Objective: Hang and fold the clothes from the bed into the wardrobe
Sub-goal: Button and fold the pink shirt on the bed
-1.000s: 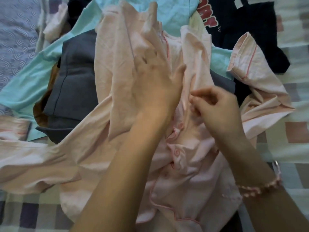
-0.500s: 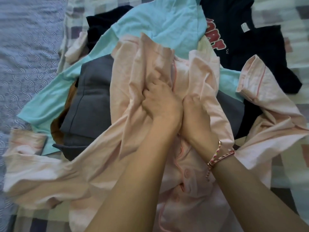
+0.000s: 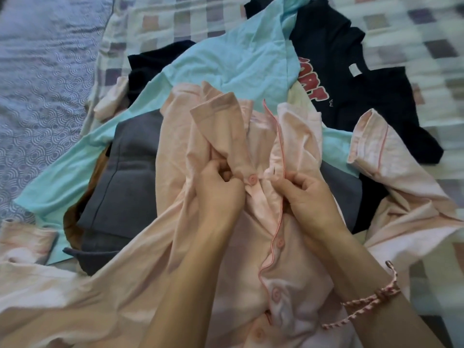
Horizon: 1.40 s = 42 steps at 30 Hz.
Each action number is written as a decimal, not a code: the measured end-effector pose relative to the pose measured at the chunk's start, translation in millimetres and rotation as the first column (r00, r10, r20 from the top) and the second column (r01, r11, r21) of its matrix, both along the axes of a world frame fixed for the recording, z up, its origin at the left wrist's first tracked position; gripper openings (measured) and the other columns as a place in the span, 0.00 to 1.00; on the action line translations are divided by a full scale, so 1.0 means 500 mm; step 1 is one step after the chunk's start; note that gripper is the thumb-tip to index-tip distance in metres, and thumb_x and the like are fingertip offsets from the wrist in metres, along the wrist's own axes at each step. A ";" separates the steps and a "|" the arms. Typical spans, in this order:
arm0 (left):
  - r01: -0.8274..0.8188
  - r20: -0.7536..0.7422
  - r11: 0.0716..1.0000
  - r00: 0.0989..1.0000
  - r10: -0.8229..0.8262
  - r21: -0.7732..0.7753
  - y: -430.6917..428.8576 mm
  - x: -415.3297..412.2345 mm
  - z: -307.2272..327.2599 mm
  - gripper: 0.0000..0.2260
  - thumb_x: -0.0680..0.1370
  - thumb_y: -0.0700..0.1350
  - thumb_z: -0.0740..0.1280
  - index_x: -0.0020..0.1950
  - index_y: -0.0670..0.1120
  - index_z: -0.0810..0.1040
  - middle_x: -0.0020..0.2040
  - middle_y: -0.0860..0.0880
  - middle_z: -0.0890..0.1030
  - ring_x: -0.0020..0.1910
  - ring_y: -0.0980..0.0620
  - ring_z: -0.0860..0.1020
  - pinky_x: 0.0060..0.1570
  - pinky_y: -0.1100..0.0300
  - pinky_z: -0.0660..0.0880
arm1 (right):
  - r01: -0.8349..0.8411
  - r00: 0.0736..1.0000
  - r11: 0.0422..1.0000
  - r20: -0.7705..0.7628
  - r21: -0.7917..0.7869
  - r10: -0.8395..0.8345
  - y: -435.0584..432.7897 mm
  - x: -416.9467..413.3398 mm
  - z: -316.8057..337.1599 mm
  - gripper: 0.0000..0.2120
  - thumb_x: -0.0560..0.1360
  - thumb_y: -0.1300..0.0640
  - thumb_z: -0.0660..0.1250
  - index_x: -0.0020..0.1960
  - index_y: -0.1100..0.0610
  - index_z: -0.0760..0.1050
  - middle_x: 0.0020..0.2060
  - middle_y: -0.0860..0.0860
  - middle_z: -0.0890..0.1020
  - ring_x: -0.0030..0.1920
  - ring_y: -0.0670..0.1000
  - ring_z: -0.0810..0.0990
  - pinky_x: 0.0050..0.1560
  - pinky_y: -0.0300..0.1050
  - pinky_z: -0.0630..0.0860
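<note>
The pink shirt (image 3: 140, 272) lies front-up on the clothes pile in the middle of the bed. The left hand (image 3: 221, 194), fingers curled, pinches the shirt's button edge beside a pink button (image 3: 251, 179). The right hand (image 3: 308, 197) pinches the piped edge opposite, close by. A turquoise top (image 3: 226, 64), grey garment (image 3: 135, 172) and dark T-shirt (image 3: 364, 101) lie underneath. Bare checked cover (image 3: 175, 18) shows on the far side and the right, and blue sheet (image 3: 37, 96) on the left.
</note>
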<state>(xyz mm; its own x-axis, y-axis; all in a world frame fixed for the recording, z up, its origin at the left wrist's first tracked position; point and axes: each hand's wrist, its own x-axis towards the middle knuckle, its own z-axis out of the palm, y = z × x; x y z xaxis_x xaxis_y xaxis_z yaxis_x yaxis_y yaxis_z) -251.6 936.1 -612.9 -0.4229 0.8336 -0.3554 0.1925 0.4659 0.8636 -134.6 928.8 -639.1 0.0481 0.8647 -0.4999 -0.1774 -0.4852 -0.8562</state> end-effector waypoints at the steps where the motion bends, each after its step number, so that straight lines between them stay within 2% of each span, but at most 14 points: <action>1: -0.012 -0.010 1.000 1.000 0.013 0.023 -0.001 0.002 0.002 0.06 0.72 0.36 0.64 0.43 0.47 0.75 0.37 0.49 0.79 0.41 0.49 0.79 0.47 0.56 0.77 | -0.006 1.000 1.000 0.009 0.018 0.006 -0.002 -0.001 0.000 0.06 0.74 0.60 0.68 0.49 0.61 0.80 0.41 0.54 0.84 0.41 0.47 0.82 0.42 0.35 0.78; 3: -0.018 -0.046 0.998 0.999 0.021 0.056 -0.003 0.008 0.008 0.07 0.74 0.35 0.62 0.47 0.46 0.74 0.37 0.54 0.76 0.37 0.57 0.75 0.39 0.69 0.72 | -0.029 0.997 0.998 0.072 0.063 0.024 -0.001 -0.001 0.001 0.05 0.74 0.59 0.69 0.47 0.60 0.80 0.40 0.54 0.84 0.41 0.47 0.82 0.41 0.34 0.77; 4: -0.016 -0.046 0.997 0.999 0.019 0.070 -0.004 0.011 0.009 0.08 0.75 0.35 0.61 0.49 0.47 0.73 0.37 0.55 0.76 0.37 0.60 0.74 0.38 0.72 0.70 | -0.048 0.994 0.995 0.106 0.085 0.039 0.001 -0.001 0.001 0.04 0.74 0.60 0.69 0.46 0.60 0.81 0.39 0.53 0.84 0.40 0.46 0.82 0.41 0.34 0.77; 9: -0.005 0.018 0.995 1.000 0.003 0.100 -0.004 0.016 -0.001 0.04 0.78 0.38 0.61 0.50 0.44 0.74 0.40 0.54 0.78 0.41 0.57 0.77 0.44 0.66 0.73 | -0.139 0.983 0.981 0.143 0.136 0.119 0.000 -0.007 0.005 0.06 0.75 0.61 0.67 0.48 0.61 0.81 0.41 0.53 0.85 0.42 0.46 0.82 0.44 0.36 0.77; 12: 0.017 0.071 0.997 0.997 -0.022 0.076 -0.010 0.015 -0.011 0.04 0.75 0.42 0.67 0.49 0.43 0.77 0.41 0.49 0.82 0.44 0.51 0.81 0.50 0.54 0.78 | -0.134 0.986 0.978 0.124 0.163 0.114 -0.005 -0.009 0.010 0.05 0.75 0.62 0.66 0.46 0.60 0.81 0.39 0.53 0.84 0.39 0.43 0.81 0.41 0.33 0.76; 15: 0.030 0.080 0.996 0.996 -0.037 0.085 -0.021 0.016 -0.015 0.03 0.73 0.40 0.70 0.46 0.45 0.78 0.40 0.50 0.83 0.40 0.55 0.82 0.48 0.50 0.79 | -0.095 0.990 0.978 0.120 0.187 0.074 -0.007 -0.014 0.012 0.07 0.75 0.65 0.66 0.42 0.55 0.78 0.36 0.49 0.82 0.35 0.40 0.79 0.37 0.30 0.75; 18: 0.003 0.072 0.993 0.997 -0.011 0.114 -0.028 0.017 -0.019 0.04 0.73 0.40 0.71 0.43 0.47 0.77 0.40 0.50 0.83 0.40 0.54 0.82 0.47 0.48 0.80 | -0.019 0.991 0.976 0.137 0.218 -0.011 -0.009 -0.016 0.013 0.06 0.74 0.64 0.67 0.41 0.55 0.78 0.31 0.44 0.81 0.33 0.38 0.78 0.35 0.28 0.73; 20: -0.027 0.083 0.993 0.996 0.017 0.116 -0.028 0.019 -0.021 0.05 0.72 0.41 0.72 0.42 0.47 0.77 0.40 0.49 0.83 0.40 0.53 0.82 0.46 0.48 0.80 | 0.015 0.985 0.968 0.165 0.252 -0.058 -0.008 -0.014 0.015 0.06 0.74 0.62 0.67 0.39 0.55 0.77 0.27 0.39 0.80 0.30 0.36 0.77 0.33 0.26 0.70; 22: -0.049 0.096 0.992 0.995 0.038 0.115 -0.027 0.020 -0.023 0.05 0.72 0.40 0.72 0.43 0.46 0.77 0.40 0.48 0.83 0.40 0.52 0.82 0.45 0.50 0.80 | -0.018 0.979 0.959 0.201 0.281 -0.040 -0.008 -0.014 0.016 0.06 0.74 0.61 0.68 0.38 0.55 0.77 0.26 0.39 0.79 0.29 0.36 0.75 0.32 0.26 0.70; 28: -0.055 0.148 0.992 0.988 0.037 0.115 -0.029 0.016 -0.027 0.07 0.72 0.39 0.72 0.43 0.46 0.75 0.39 0.48 0.83 0.39 0.54 0.82 0.41 0.58 0.78 | -0.132 0.960 0.953 0.274 0.272 0.055 -0.006 -0.019 0.005 0.05 0.74 0.60 0.68 0.42 0.52 0.79 0.35 0.46 0.82 0.34 0.38 0.78 0.38 0.29 0.73; 33: -0.032 0.090 0.989 0.996 0.019 0.143 -0.028 0.016 -0.030 0.08 0.72 0.38 0.71 0.42 0.48 0.73 0.39 0.46 0.82 0.38 0.52 0.81 0.40 0.57 0.78 | -0.099 0.990 0.971 0.123 0.217 0.073 -0.004 -0.014 0.010 0.05 0.74 0.61 0.68 0.46 0.60 0.82 0.40 0.54 0.84 0.40 0.44 0.81 0.42 0.32 0.77; 38: 0.032 0.011 0.988 0.999 -0.034 0.149 -0.021 0.009 -0.027 0.11 0.71 0.38 0.72 0.42 0.49 0.72 0.36 0.50 0.80 0.34 0.56 0.79 0.37 0.65 0.76 | -0.071 0.961 0.995 -0.273 -0.065 0.051 0.010 -0.004 0.010 0.09 0.76 0.62 0.62 0.46 0.64 0.81 0.40 0.58 0.83 0.39 0.50 0.82 0.43 0.40 0.79; 40: 0.060 0.004 0.989 0.998 -0.061 0.135 -0.019 0.004 -0.027 0.11 0.71 0.37 0.72 0.43 0.49 0.71 0.38 0.48 0.80 0.36 0.54 0.79 0.39 0.64 0.76 | -0.113 0.942 0.987 -0.328 -0.114 0.070 0.019 -0.001 0.010 0.07 0.75 0.66 0.63 0.45 0.64 0.80 0.37 0.56 0.82 0.36 0.49 0.80 0.40 0.39 0.79; 42: 0.097 -0.024 0.989 0.995 -0.095 0.111 -0.015 -0.002 -0.027 0.12 0.71 0.37 0.72 0.44 0.49 0.71 0.39 0.46 0.80 0.36 0.54 0.78 0.38 0.67 0.75 | -0.157 0.950 0.982 -0.289 -0.108 0.120 0.023 0.000 0.013 0.06 0.73 0.67 0.64 0.42 0.63 0.80 0.33 0.54 0.81 0.32 0.47 0.78 0.36 0.37 0.78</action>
<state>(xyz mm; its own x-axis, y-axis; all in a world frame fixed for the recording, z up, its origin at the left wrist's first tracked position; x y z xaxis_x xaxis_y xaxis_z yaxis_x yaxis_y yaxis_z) -252.8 928.5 -626.6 -0.3450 0.9045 -0.2507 0.2484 0.3456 0.9049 -134.6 940.5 -632.5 -0.2251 0.7809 -0.5827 -0.3239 -0.6240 -0.7111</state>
